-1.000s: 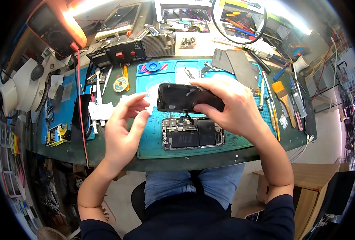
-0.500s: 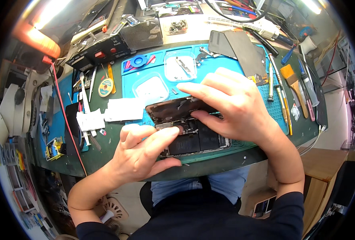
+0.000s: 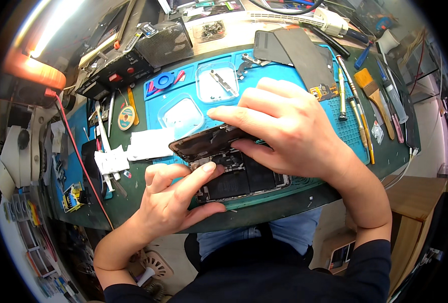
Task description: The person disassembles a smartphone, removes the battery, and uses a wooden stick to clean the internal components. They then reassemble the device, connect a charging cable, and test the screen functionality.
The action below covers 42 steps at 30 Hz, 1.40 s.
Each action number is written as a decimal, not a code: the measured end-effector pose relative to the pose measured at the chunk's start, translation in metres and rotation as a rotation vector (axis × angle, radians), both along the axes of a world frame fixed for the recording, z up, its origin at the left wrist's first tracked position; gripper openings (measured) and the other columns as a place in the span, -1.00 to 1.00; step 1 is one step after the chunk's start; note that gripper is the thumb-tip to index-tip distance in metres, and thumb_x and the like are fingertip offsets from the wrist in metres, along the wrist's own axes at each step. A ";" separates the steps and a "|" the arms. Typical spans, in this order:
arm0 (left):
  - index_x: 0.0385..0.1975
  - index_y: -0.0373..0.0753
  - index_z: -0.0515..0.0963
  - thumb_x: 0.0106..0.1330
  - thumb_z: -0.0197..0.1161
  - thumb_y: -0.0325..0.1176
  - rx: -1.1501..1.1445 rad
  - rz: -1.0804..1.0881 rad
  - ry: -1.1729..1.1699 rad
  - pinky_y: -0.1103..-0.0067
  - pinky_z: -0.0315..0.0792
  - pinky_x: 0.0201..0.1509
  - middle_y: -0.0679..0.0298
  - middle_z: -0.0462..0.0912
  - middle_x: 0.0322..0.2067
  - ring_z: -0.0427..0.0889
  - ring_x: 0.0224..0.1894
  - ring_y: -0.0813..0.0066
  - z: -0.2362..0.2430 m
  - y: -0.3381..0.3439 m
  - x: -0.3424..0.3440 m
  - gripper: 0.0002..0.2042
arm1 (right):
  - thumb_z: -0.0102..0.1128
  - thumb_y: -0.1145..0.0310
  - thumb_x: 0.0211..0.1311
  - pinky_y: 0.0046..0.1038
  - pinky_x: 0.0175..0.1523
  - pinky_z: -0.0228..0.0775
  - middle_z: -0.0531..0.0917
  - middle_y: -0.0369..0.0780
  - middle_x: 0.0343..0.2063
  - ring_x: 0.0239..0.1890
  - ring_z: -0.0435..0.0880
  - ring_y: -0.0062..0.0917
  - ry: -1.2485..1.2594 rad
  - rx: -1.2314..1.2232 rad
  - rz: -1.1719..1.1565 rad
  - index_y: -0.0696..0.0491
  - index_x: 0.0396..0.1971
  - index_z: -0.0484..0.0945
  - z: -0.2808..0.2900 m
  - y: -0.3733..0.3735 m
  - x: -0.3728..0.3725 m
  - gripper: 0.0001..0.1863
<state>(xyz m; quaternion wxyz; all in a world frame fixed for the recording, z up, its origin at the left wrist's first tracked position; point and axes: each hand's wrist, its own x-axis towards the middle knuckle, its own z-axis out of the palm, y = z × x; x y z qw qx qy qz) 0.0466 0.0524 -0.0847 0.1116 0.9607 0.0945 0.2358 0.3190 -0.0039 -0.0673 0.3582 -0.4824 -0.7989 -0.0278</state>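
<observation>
An opened smartphone [image 3: 229, 185] lies at the front of the bench, with its dark battery and inner parts showing. Its screen [image 3: 204, 143] is tilted up along the far side. My right hand [image 3: 289, 129] grips that screen between thumb and fingers. My left hand [image 3: 176, 194] is at the phone's left end, the index fingertip on the inner parts near the raised screen and the thumb by the front edge. The other left fingers are curled. What lies under that fingertip is hidden.
A blue repair mat [image 3: 151, 96] holds two clear trays [image 3: 202, 123] with small parts. Dark flat panels [image 3: 305, 55] lie at the back right, near a brush [image 3: 370, 96] and screwdrivers [image 3: 341, 96]. Solder wire [image 3: 126, 117] and white paper [image 3: 151, 145] are on the left.
The view has shifted slightly. My left index finger has moved a little left along the phone's inner parts. My right hand still holds the screen tilted up.
</observation>
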 end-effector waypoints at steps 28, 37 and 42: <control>0.35 -0.22 0.45 0.27 0.49 -0.10 0.138 -0.048 0.095 0.42 0.31 0.07 0.39 0.73 0.00 0.50 0.03 0.43 0.004 -0.002 0.000 -0.32 | 0.54 0.37 -0.15 -0.33 -0.18 0.46 0.59 -0.34 -0.37 -0.33 0.56 -0.40 -0.038 0.056 -0.008 -0.04 0.00 0.68 -0.001 0.000 -0.001 -0.44; 0.34 -0.31 0.39 0.28 0.48 -0.15 0.186 -0.096 0.147 0.43 0.36 0.06 0.29 0.74 0.06 0.49 0.03 0.39 0.012 -0.003 0.004 -0.32 | 0.54 0.36 -0.15 -0.34 -0.17 0.47 0.59 -0.34 -0.36 -0.33 0.56 -0.40 -0.030 0.062 -0.015 -0.04 0.00 0.68 -0.003 -0.001 -0.001 -0.44; 0.33 -0.32 0.44 0.36 0.41 -0.18 0.218 -0.103 0.150 0.45 0.41 0.07 0.23 0.72 0.07 0.52 0.02 0.41 0.011 -0.005 0.004 -0.40 | 0.54 0.36 -0.16 -0.34 -0.17 0.48 0.58 -0.34 -0.36 -0.31 0.57 -0.40 -0.026 0.066 -0.009 -0.03 0.00 0.68 -0.004 0.000 -0.001 -0.44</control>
